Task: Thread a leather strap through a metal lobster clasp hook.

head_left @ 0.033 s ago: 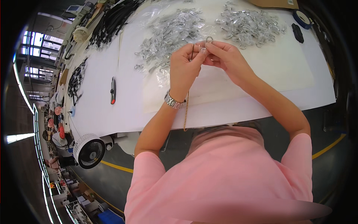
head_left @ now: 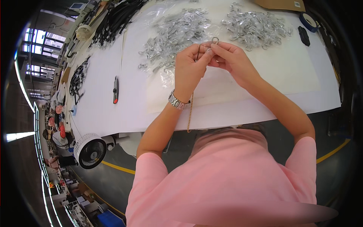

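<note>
My left hand (head_left: 189,68) and my right hand (head_left: 236,62) meet above the table, fingertips pinched close together. A small metal hook (head_left: 215,39) with a rounded loop sticks up from the fingers of my right hand. Between the fingers of my left hand runs a thin dark strand (head_left: 198,52); the fingers hide the rest of it. Below, a tan cord (head_left: 190,113) hangs beside my left wrist and over the table's front edge; whether it joins the strand I cannot tell. A silver watch (head_left: 177,101) is on my left wrist.
Beyond my hands lie two piles of metal hooks in clear bags, a left pile (head_left: 174,32) and a right pile (head_left: 261,28). A utility knife (head_left: 115,90) lies left. Black straps (head_left: 113,24), a tape roll (head_left: 309,22) and a black object (head_left: 303,36) lie farther off. A fan (head_left: 90,151) stands left.
The whole view has shifted slightly, with the table's things a little lower and farther right. Both hands keep nearly the same pose, the metal hook still at the right fingertips.
</note>
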Action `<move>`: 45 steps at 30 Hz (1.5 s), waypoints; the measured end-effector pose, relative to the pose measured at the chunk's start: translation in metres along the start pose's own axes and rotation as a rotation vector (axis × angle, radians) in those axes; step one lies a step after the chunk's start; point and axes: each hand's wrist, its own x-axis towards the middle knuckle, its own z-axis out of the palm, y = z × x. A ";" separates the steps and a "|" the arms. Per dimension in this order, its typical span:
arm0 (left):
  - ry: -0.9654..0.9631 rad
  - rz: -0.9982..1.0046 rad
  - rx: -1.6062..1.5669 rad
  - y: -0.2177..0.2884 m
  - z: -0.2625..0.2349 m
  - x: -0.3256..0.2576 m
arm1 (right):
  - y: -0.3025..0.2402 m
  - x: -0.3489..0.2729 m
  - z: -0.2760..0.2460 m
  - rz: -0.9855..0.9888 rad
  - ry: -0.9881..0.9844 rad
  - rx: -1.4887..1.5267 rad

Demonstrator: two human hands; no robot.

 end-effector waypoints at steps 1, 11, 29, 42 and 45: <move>0.018 0.001 0.002 -0.001 -0.004 0.004 | 0.001 0.002 -0.005 0.007 -0.017 -0.002; -0.291 -0.043 -0.397 -0.005 -0.032 0.004 | -0.012 -0.004 -0.015 0.225 -0.209 0.028; 0.190 0.378 0.178 -0.037 -0.003 0.016 | 0.002 -0.006 -0.015 -0.256 -0.072 -1.137; 0.050 0.220 -0.214 -0.027 -0.021 0.014 | -0.014 -0.007 -0.001 -0.134 -0.095 -1.037; -0.025 0.028 -0.542 -0.015 -0.025 0.010 | -0.024 -0.006 -0.011 -0.052 -0.127 -0.919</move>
